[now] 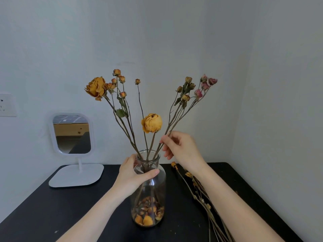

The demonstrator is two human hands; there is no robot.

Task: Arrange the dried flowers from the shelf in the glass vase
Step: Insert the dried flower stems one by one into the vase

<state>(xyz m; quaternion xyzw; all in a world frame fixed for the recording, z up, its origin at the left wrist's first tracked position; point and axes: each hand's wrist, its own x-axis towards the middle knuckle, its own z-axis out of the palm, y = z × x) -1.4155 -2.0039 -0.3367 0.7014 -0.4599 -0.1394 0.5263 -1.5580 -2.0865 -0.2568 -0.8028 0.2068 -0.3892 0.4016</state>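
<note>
A clear glass vase stands on the black table, with dried petals at its bottom. Several dried flower stems rise from its mouth: a large yellow rose leaning left, a yellow bud in the middle, and a spray of pink and tan buds leaning right. My left hand grips the vase's neck. My right hand pinches the stems of the right spray just above the rim. More dried flowers lie on the table to the right, partly under my right forearm.
A white table mirror on a flat base stands at the back left of the table. A wall socket is at the far left. White walls meet in a corner behind and to the right.
</note>
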